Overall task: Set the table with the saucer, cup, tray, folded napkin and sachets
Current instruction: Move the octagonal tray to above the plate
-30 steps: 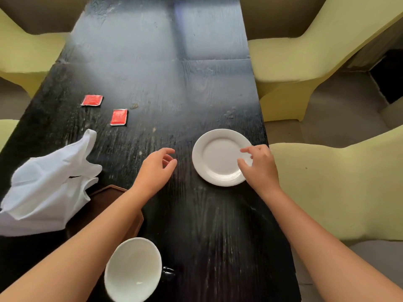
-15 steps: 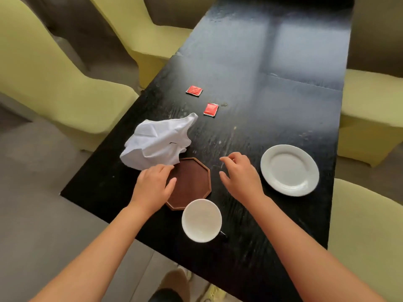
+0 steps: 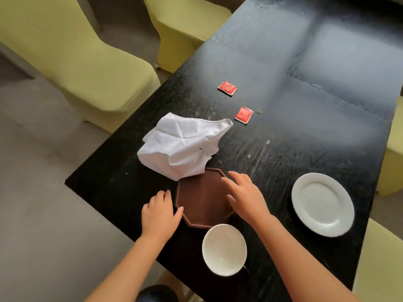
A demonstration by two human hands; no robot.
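A brown octagonal tray (image 3: 201, 198) lies near the table's front edge. My left hand (image 3: 160, 213) rests against its left rim, thumb touching it, fingers apart. My right hand (image 3: 245, 196) lies over its right rim, fingers spread. A crumpled white napkin (image 3: 185, 147) overlaps the tray's far edge. The white cup (image 3: 224, 249) stands empty just in front of the tray. The white saucer (image 3: 322, 203) lies to the right. Two red sachets (image 3: 227, 88) (image 3: 244, 114) lie farther back.
The black wooden table (image 3: 305, 127) runs away from me, its left corner near the napkin. Yellow-covered chairs (image 3: 72, 57) stand along the left side and others (image 3: 392, 153) along the right. Grey floor lies to the left.
The view swung left from the saucer to the tray. My right hand let go of the saucer and came over the tray's right rim; my left hand settled at its left rim.
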